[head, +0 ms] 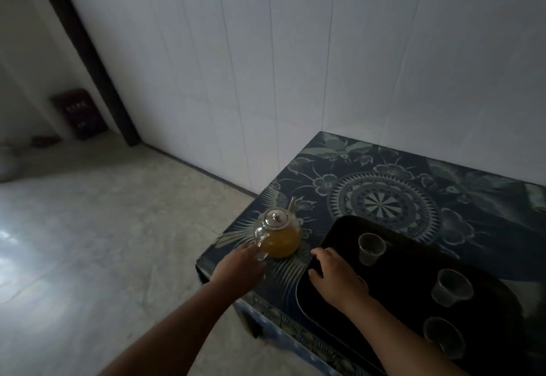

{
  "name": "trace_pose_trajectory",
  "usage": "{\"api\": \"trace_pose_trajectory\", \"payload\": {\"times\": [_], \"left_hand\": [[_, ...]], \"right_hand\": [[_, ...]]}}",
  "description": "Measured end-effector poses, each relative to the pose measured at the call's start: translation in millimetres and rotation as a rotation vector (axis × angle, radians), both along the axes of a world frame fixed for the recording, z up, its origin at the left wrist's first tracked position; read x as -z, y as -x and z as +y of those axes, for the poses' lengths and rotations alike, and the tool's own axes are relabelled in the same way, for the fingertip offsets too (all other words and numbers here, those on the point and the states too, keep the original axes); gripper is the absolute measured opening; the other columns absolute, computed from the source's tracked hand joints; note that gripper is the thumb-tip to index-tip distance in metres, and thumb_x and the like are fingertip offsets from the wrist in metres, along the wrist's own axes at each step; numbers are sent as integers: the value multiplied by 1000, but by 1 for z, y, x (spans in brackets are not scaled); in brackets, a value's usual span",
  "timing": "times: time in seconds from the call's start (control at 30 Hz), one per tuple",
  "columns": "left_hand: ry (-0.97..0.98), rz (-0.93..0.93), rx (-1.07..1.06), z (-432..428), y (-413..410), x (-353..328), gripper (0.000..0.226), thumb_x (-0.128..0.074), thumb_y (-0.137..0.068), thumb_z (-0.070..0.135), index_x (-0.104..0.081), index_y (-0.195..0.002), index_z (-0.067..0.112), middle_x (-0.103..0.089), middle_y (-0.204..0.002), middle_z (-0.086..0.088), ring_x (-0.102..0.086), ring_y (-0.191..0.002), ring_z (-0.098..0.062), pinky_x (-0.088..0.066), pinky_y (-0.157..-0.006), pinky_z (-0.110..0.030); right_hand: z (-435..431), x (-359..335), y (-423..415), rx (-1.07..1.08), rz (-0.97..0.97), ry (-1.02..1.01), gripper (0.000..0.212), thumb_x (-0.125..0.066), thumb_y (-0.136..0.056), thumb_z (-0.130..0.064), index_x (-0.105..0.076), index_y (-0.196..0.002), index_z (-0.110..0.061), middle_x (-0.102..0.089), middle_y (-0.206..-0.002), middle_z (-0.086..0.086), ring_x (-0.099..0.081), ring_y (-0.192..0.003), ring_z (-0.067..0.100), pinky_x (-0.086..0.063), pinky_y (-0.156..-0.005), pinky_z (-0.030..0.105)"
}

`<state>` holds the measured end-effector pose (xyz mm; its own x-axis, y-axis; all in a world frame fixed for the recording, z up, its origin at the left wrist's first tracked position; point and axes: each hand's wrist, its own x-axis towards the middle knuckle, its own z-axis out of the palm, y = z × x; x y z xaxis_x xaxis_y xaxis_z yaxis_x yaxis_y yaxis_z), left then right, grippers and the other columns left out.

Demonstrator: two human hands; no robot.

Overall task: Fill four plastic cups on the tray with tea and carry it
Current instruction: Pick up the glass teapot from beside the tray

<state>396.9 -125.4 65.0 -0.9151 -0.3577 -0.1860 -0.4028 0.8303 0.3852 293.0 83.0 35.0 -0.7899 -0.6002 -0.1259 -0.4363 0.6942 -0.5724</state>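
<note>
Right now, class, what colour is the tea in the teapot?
Amber-yellow tea; the head view shows it.

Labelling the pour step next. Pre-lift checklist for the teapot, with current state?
1. Grip: the left hand is at the teapot handle; whether the fingers have closed: cannot tell.
2. Pot upright with tea inside: ok.
3. The lid is seated: ok.
4. Tray steadied: the right hand rests on the left end of the tray: ok.
5. Four cups present: only the far cup, middle cup and near cup show clearly; a fourth may sit behind the right hand: cannot tell.
6. Visible cups upright and empty: ok.
</note>
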Motion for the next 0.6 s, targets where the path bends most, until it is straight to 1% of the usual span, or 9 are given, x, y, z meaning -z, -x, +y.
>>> {"api": "trace_pose_trajectory", "payload": {"times": [0.07, 0.17, 0.3, 0.37, 0.43, 0.5, 0.53, 0.57, 0.6], "left_hand": [[21, -8, -15, -4, -5, -2, 32, -59, -100, 29, -64, -129, 17, -68, -127, -4, -65, -115, -22, -51, -93, -33], [-22, 11, -66, -12, -9, 0, 27, -58, -99, 27, -68, -121, 18, -71, -120, -5, -68, -106, -21, -56, -91, -35], [-35, 42, -73, -26, -5, 5, 28, -58, -101, 28, -68, -123, 16, -70, -118, -4, -64, -98, -15, -48, -78, -24], [-39, 66, -53, -34, 1, 8, 25, -58, -102, 29, -68, -119, 15, -68, -108, -1, -60, -89, -11, -41, -66, -16], [-58, 83, -47, -43, 10, 11, 19, -56, -103, 28, -68, -109, 15, -62, -93, 6, -60, -82, -10, -37, -61, -13], [-79, 87, -27, -55, 23, 15, 17, -54, -105, 27, -67, -103, 15, -56, -82, 12, -58, -73, -6, -39, -60, -12], [-87, 86, -7, -61, 30, 17, 18, -54, -105, 26, -67, -103, 14, -57, -81, 13, -57, -70, -2, -41, -61, -12], [-106, 86, 1, -69, 39, 19, 18, -54, -105, 25, -68, -104, 14, -59, -83, 12, -58, -71, -1, -44, -63, -13], [-136, 93, 3, -78, 49, 23, 18, -55, -105, 26, -69, -105, 15, -63, -87, 9, -61, -74, -3, -48, -66, -16]], "right_hand": [[-9, 1, -2, 1, -69, 39, 60, -61, -98, -30, -40, -153, -14, -53, -145, 7, -54, -132, 23, -46, -105, 35], [-19, 1, -7, 25, -150, 100, 64, -64, -96, -31, -39, -153, -13, -60, -137, 6, -60, -122, 20, -49, -100, 33], [-34, 2, -12, 48, -247, 145, 61, -64, -96, -32, -42, -151, -15, -60, -131, 4, -60, -115, 17, -48, -94, 28], [-42, 4, -13, 53, -274, 165, 58, -64, -97, -31, -44, -149, -15, -60, -127, 3, -60, -109, 15, -46, -88, 23], [-51, 7, -12, 82, -312, 192, 57, -64, -97, -31, -45, -148, -14, -61, -122, 1, -60, -104, 12, -44, -82, 20], [-62, 10, -11, 136, -369, 244, 57, -65, -97, -32, -44, -147, -15, -63, -116, -2, -61, -100, 10, -45, -75, 17], [-68, 12, -10, 175, -401, 277, 57, -65, -96, -31, -44, -147, -17, -64, -112, -3, -62, -98, 8, -45, -73, 15], [-74, 15, -8, 210, -429, 311, 56, -66, -95, -31, -44, -146, -18, -64, -109, -4, -62, -96, 6, -45, -71, 15], [-81, 18, -6, 248, -461, 346, 56, -67, -95, -30, -44, -144, -19, -64, -106, -5, -62, -95, 5, -45, -70, 16]]}}
